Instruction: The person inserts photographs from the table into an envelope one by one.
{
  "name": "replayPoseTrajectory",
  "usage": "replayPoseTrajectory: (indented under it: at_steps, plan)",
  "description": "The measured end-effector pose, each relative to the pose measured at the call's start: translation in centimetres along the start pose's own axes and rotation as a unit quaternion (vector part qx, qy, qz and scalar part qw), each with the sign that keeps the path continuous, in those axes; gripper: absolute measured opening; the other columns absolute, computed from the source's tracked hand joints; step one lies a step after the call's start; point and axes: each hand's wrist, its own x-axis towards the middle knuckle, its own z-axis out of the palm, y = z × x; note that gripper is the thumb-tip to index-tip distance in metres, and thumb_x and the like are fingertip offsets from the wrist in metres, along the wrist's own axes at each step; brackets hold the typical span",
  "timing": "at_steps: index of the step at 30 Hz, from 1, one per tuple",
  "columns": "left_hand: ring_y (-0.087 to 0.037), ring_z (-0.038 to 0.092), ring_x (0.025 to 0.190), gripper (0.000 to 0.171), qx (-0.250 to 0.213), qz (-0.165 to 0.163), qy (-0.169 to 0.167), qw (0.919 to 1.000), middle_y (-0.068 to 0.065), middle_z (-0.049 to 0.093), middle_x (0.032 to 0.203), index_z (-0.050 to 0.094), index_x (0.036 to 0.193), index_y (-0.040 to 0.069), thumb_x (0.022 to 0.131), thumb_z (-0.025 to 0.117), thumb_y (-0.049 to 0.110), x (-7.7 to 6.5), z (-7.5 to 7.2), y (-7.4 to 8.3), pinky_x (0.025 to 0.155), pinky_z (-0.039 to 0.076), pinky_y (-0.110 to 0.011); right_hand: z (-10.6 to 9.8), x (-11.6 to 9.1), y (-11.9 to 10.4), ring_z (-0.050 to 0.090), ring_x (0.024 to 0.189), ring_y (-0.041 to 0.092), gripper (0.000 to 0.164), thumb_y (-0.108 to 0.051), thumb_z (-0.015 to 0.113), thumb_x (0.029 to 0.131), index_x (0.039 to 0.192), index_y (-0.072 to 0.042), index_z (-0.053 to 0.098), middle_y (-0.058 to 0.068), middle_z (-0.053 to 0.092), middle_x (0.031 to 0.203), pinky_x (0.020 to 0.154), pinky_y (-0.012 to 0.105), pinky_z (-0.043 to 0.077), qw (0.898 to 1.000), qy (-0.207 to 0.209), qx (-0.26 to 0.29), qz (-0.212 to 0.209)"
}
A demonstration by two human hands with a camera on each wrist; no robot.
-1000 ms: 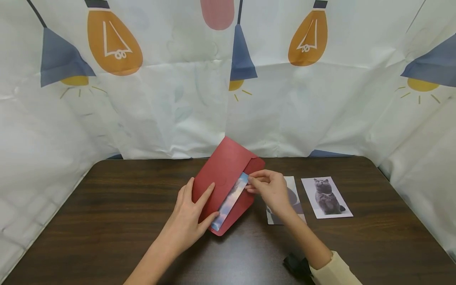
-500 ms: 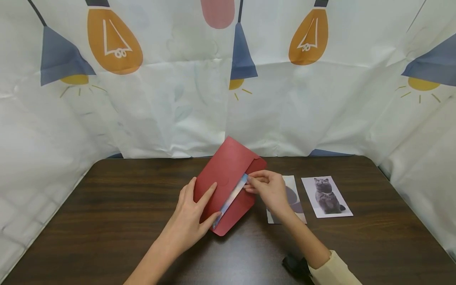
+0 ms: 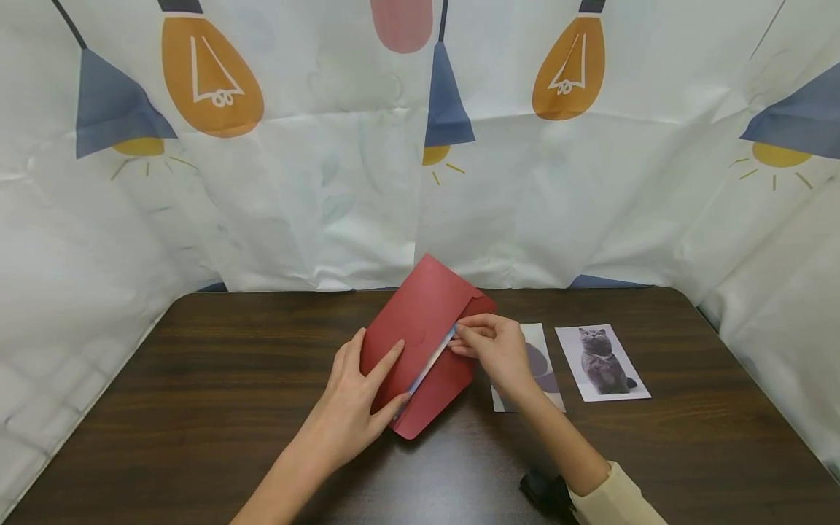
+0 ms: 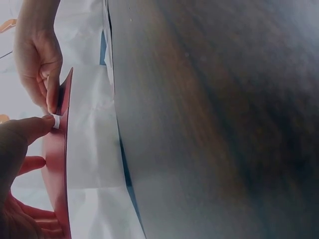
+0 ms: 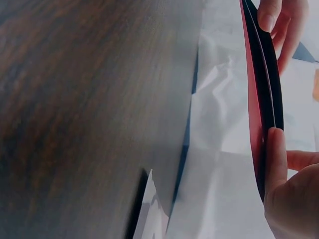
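Observation:
A red envelope [image 3: 420, 310] is held tilted above the table, its mouth facing right with the flap folded out. My left hand [image 3: 354, 401] grips its lower left side, fingers spread over the front and thumb at the mouth. From the mouth shows a thin strip of a blue-and-white card [image 3: 433, 359]; the rest is hidden inside. My right hand [image 3: 500, 354] pinches the card's upper end at the mouth. In the right wrist view the envelope [image 5: 254, 109] appears edge-on, its mouth parted between both hands.
On the dark wood table [image 3: 216, 379], a photo card of a grey cat [image 3: 600, 364] lies at the right. Beside it lies a card with grey and purple shapes [image 3: 539, 354], partly behind my right arm. A white printed cloth [image 3: 289, 197] hangs behind the table.
The blue-and-white card has slid deeper into the envelope, from a wide band to a thin strip. The envelope and left hand have shifted slightly right; the right hand is nearly still.

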Motion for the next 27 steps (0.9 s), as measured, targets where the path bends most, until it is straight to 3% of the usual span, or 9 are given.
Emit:
replayPoseTrajectory:
  at_steps: [5,10,16,21,27]
  plan:
    - [-0.054,0.046,0.13,0.072,-0.002,-0.02,-0.005,0.9998,-0.039,0.043,0.148,0.064,0.145,0.008,0.081,0.094,0.021,0.0,0.0,0.0,0.089,0.06,-0.054,0.0,0.1,-0.2,0.077,0.073,0.012,0.021,0.008,0.064,0.1,0.116,0.02,0.068,0.025,0.076,0.097,0.074,0.027,0.063,1.0,-0.017,-0.009,-0.005]
    - [-0.053,0.044,0.132,0.071,-0.01,-0.06,-0.032,0.9977,-0.038,0.04,0.153,0.062,0.147,0.009,0.084,0.091,0.023,0.1,-0.1,0.1,0.087,0.061,-0.054,-0.2,0.1,-0.4,0.079,0.082,0.018,0.024,0.006,0.064,0.101,0.122,0.017,0.069,0.029,0.075,0.104,0.079,0.03,0.063,0.998,-0.041,-0.041,-0.016]
    - [-0.053,0.044,0.132,0.068,-0.011,-0.086,-0.04,0.9954,-0.04,0.039,0.154,0.062,0.148,0.01,0.087,0.089,0.025,0.4,-0.2,-0.1,0.091,0.059,-0.056,-0.8,0.1,-0.3,0.078,0.089,0.028,0.024,0.004,0.066,0.1,0.122,0.011,0.071,0.028,0.076,0.108,0.081,0.035,0.064,0.992,-0.054,-0.101,-0.056]
    - [-0.054,0.045,0.13,0.065,0.002,-0.087,-0.024,0.9959,-0.041,0.04,0.152,0.063,0.147,0.009,0.088,0.087,0.025,0.5,0.0,-0.4,0.094,0.057,-0.058,-1.6,0.2,-0.2,0.077,0.088,0.035,0.02,-0.001,0.068,0.1,0.118,0.004,0.074,0.022,0.078,0.106,0.079,0.043,0.064,0.978,-0.026,-0.182,-0.097]
    - [-0.053,0.044,0.129,0.063,-0.001,-0.115,-0.022,0.9931,-0.041,0.039,0.151,0.061,0.148,0.009,0.09,0.085,0.021,0.3,0.2,-0.6,0.095,0.056,-0.06,-3.0,0.5,-0.4,0.077,0.091,0.037,0.02,-0.004,0.07,0.1,0.119,0.001,0.075,0.019,0.078,0.107,0.075,0.039,0.063,0.952,-0.002,-0.275,-0.135]
